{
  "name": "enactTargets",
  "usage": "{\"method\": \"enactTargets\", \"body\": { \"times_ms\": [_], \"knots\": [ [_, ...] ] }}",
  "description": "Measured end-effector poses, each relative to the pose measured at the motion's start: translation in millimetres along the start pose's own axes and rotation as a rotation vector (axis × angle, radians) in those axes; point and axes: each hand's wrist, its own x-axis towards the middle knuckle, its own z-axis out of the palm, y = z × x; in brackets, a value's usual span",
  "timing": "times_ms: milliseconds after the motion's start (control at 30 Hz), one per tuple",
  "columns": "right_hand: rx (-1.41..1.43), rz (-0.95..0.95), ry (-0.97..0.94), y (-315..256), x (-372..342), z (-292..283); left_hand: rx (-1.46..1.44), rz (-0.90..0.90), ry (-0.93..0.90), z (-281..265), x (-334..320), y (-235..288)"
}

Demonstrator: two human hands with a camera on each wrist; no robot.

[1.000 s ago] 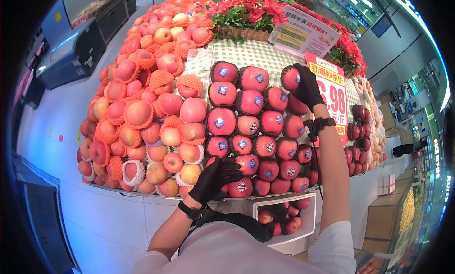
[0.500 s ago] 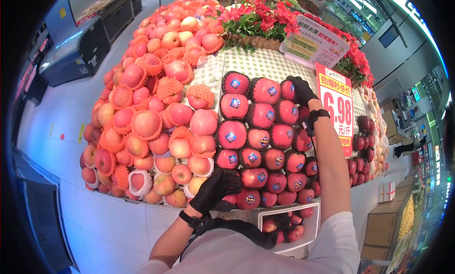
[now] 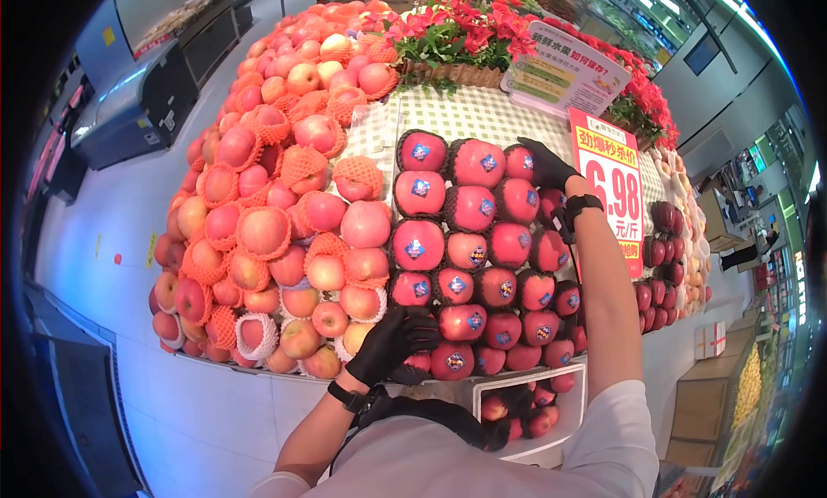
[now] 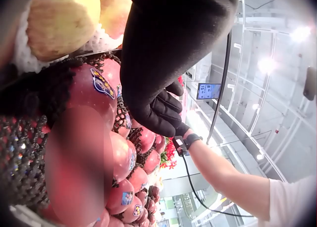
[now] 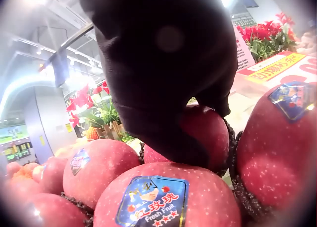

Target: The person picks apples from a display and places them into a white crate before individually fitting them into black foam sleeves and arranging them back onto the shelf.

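Observation:
In the head view my black-gloved right hand (image 3: 549, 164) grips a red apple (image 3: 519, 162) at the back right of the stickered rows. The right wrist view has thumb and fingers round that apple (image 5: 208, 133), with stickered apples (image 5: 163, 202) close in front. My left hand (image 3: 392, 343), gloved too, rests with its fingers extended over the front left corner of the rows, beside an apple with a blue sticker (image 3: 463, 322). In the left wrist view the left glove (image 4: 173, 39) hangs above red apples (image 4: 124, 195) in black net sleeves.
Apples in orange foam nets (image 3: 263, 231) are heaped on the left. Behind the rows lie a checkered cloth (image 3: 448, 110) and red flowers (image 3: 465, 24). A price sign (image 3: 609, 188) stands close to the right forearm. Below the front edge sits a white foam box (image 3: 579, 412) holding apples.
The right hand has lowered its apple into line with the back row and still holds it. The left hand stays at the front corner. The head view has shifted slightly.

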Motion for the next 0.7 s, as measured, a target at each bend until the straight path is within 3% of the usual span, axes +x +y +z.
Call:
{"method": "enactTargets", "body": {
  "times_ms": [100,333,467,600,667,700],
  "knots": [
    [0.197,0.077,0.012,9,-1,-4,0.002,0.019,0.012,4,-1,-2],
    [0.182,0.018,0.375,14,-20,-13,-0.008,0.052,0.051,15,-7,-13],
    [0.271,-0.055,0.503,11,-53,-20,-0.169,0.058,0.09,10,-3,-29],
    [0.291,0.195,0.512,-21,-113,-32,-0.309,0.11,0.15,8,-3,-38],
    [0.33,0.078,0.598,-8,-142,-22,-0.34,0.133,0.086,9,-8,-39],
    [0.38,0.068,0.573,-5,-160,-18,-0.394,0.147,0.148,7,-8,-42]
  ]
}}
